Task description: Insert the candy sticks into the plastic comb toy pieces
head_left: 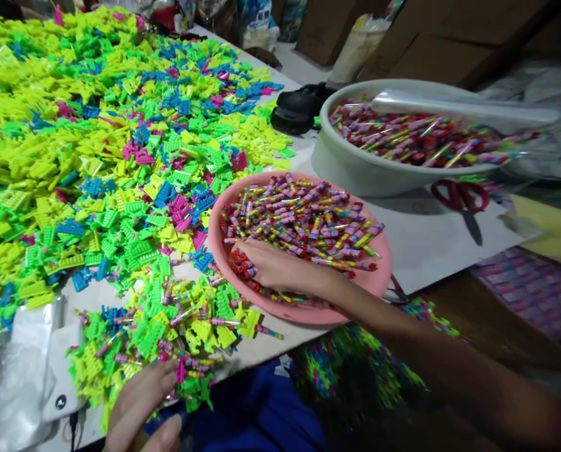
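My right hand [275, 267] reaches into a pink basin [303, 314] filled with slim clear tubes of colourful candy [289, 210]. Its fingers curl down among the tubes at the basin's left side, so their tips are hidden. Low in the view, my left hand [141, 405] is over a small heap of green and yellow plastic pieces [143, 336] mixed with candy tubes. Its thumb stands apart from the other fingers, which are near a pink piece [181, 370] at the heap's edge.
A huge pile of neon plastic pieces [96, 144] covers the table's left. Behind the basin stands a grey-white tub [355, 169] of candy tubes with a clear plastic roll across it. Red-handled scissors [468, 207] lie at right, a white device [63, 376] at lower left.
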Motion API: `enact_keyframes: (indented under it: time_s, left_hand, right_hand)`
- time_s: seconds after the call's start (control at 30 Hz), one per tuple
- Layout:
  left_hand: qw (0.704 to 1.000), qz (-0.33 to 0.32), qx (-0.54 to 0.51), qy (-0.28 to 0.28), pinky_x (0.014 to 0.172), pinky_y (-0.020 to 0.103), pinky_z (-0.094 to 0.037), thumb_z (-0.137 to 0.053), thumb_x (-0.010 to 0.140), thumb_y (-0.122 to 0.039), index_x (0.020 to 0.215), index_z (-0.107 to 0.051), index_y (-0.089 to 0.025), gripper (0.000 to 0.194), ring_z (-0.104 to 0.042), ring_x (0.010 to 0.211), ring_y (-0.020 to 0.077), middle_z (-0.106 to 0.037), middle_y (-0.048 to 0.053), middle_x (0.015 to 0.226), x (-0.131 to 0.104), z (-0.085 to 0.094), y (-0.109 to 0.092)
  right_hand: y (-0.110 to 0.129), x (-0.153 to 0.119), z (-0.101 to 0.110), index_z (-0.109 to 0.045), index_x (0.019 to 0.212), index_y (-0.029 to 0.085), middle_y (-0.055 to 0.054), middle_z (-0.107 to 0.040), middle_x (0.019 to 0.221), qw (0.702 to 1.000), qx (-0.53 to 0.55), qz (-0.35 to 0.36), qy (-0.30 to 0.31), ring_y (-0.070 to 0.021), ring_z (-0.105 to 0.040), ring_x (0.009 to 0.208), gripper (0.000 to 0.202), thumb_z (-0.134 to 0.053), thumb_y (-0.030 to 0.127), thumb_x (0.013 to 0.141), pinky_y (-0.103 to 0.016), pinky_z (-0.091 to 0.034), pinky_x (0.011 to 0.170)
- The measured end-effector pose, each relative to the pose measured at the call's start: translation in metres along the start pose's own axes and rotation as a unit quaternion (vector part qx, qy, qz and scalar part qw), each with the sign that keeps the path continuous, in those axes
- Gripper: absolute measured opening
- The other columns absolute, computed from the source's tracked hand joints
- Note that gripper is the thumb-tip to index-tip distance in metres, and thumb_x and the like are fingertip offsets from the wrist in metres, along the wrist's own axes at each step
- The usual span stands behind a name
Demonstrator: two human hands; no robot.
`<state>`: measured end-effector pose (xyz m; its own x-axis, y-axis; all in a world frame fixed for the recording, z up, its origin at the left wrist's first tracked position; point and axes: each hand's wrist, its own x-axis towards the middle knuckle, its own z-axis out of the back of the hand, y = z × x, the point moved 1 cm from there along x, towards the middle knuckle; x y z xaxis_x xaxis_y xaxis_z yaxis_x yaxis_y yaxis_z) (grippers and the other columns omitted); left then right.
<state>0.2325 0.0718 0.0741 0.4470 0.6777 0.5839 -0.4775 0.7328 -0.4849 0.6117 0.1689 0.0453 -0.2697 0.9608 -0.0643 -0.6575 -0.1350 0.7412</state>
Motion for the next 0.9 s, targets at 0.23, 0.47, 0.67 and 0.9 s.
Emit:
enact_keyframes:
  time_s: [0.23, 0.47, 0.67, 0.9]
  left_hand:
    - [0.994, -0.083, -0.012, -0.076, 0.095, 0.040, -0.075, -0.071, 0.107, -0.012, 0.130, -0.077, -0.030, 0.029, -0.088, 0.108, 0.0239, -0.085, 0.004, 0.122, 0.009, -0.007, -0.004]
    - [0.996, -0.066, -0.051, -0.041, 0.094, 0.043, -0.076, -0.076, 0.106, -0.016, 0.137, -0.076, -0.030, 0.034, -0.088, 0.111, 0.0265, -0.085, 0.008, 0.128, 0.009, -0.009, -0.006]
    - [0.995, -0.050, -0.082, -0.019, 0.095, 0.045, -0.075, -0.066, 0.111, -0.017, 0.145, -0.073, -0.031, 0.037, -0.088, 0.111, 0.0269, -0.087, 0.009, 0.126, 0.007, -0.010, -0.009]
    - [0.986, -0.009, -0.163, 0.043, 0.099, 0.039, -0.072, -0.057, 0.116, -0.022, 0.151, -0.069, -0.029, 0.038, -0.085, 0.115, 0.0256, -0.086, 0.012, 0.122, 0.016, -0.030, -0.013]
  right_hand:
    - [-0.003, -0.006, 0.010, -0.071, 0.121, 0.025, -0.014, -0.079, 0.126, 0.999, 0.026, 0.022, 0.022, -0.0368, -0.074, 0.118, 0.042, -0.069, 0.010, 0.082, -0.051, -0.059, 0.102]
    - [-0.008, -0.009, 0.010, -0.070, 0.132, 0.026, -0.011, -0.081, 0.121, 0.995, 0.081, 0.029, 0.045, -0.0335, -0.077, 0.110, 0.043, -0.070, 0.020, 0.090, -0.046, -0.061, 0.097]
    - [-0.008, -0.003, 0.005, -0.066, 0.118, 0.027, -0.007, -0.078, 0.113, 0.991, 0.117, 0.054, 0.032, -0.0297, -0.075, 0.102, 0.039, -0.074, 0.018, 0.081, -0.043, -0.061, 0.094]
    - [-0.013, 0.000, 0.001, -0.056, 0.131, 0.029, -0.005, -0.075, 0.123, 0.983, 0.173, 0.045, -0.039, -0.0263, -0.073, 0.111, 0.044, -0.078, 0.035, 0.094, -0.042, -0.062, 0.104]
